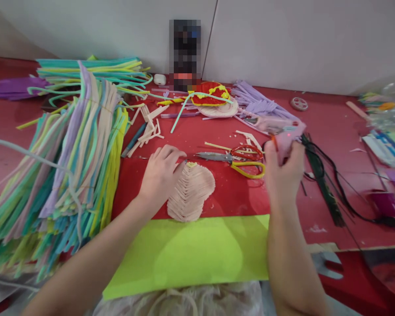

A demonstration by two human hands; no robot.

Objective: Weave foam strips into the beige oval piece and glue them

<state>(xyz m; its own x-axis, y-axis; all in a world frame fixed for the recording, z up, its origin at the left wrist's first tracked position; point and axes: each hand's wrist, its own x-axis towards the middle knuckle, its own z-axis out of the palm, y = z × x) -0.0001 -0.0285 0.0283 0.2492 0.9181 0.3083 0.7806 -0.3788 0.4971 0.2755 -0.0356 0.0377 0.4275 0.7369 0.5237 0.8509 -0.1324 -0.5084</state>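
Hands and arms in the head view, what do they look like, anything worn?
The bare left hand and bare right hand wear no gloves; the bare left forearm and bare right forearm show no sleeves, watch or bracelet. No rings or markings stand out.

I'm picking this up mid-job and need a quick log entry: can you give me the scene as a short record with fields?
Left hand: at the upper left edge of the leaf-shaped piece; exact contact unclear
Right hand: holding a pink glue gun, nozzle pointing left
Work piece: pale leaf-shaped piece, ribbed, lying flat
Tool on table: scissors, blades pointing left, one red handle, one yellow
Left side: large pile of fuzzy stems, many colours
Nearest the person: yellow-green sheet
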